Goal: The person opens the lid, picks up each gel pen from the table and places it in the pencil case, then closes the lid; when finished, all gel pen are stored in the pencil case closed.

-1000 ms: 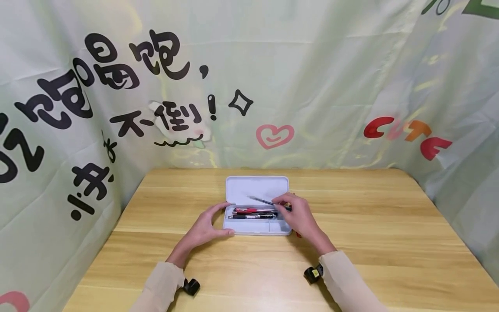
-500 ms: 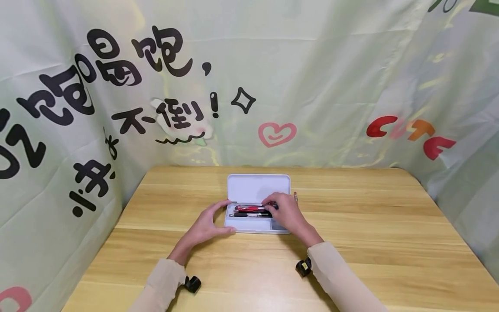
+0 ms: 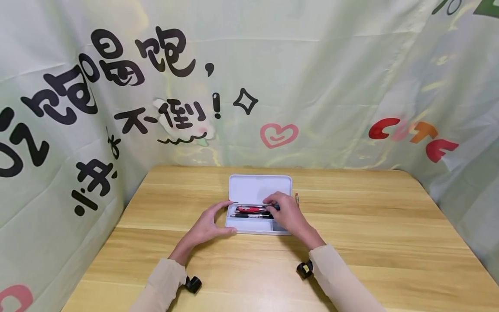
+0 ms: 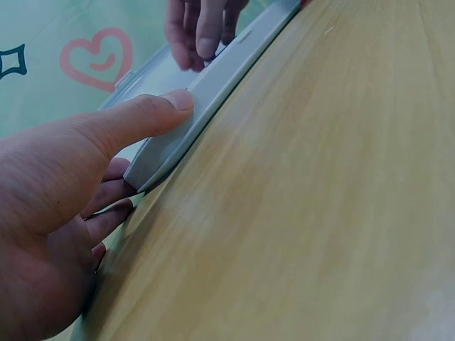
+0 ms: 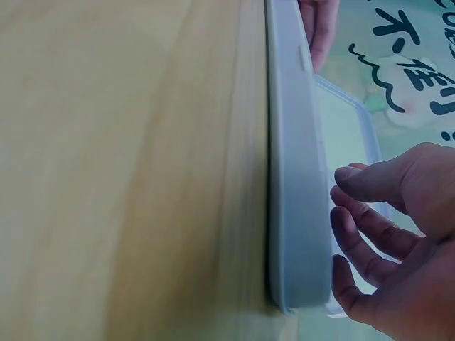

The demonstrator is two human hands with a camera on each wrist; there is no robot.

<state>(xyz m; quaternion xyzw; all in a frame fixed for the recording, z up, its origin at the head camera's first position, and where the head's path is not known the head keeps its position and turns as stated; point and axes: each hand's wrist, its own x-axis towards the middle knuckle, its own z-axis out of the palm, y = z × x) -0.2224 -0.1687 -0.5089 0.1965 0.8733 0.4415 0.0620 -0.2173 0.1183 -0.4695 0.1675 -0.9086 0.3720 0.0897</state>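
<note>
A white pencil case [image 3: 249,225] lies with its lid [image 3: 259,186] raised toward the back. My left hand [image 3: 205,225] grips its left end, thumb at the front edge and fingers behind. Inside the long compartment are a red pen [image 3: 249,209] and a black pen [image 3: 247,215]. My right hand [image 3: 286,211] reaches over the right half, thumb and fingertips pinching a slim dark pen [image 3: 277,207] low in the back of that compartment. In the right wrist view, the case's front wall [image 5: 295,177] hides the pens; the thumb [image 5: 377,181] and curled fingers stand just beyond it.
A small reddish-brown stick end [image 3: 297,199] shows on the wooden table [image 3: 370,234] just right of the lid. A printed cloth [image 3: 331,86] hangs around the table's back and sides. The case has a smaller front compartment at the right, partly covered by my right hand.
My right hand has moved left and down, bringing the slim pen from a slant above the case into the compartment. The left hand keeps its hold on the case.
</note>
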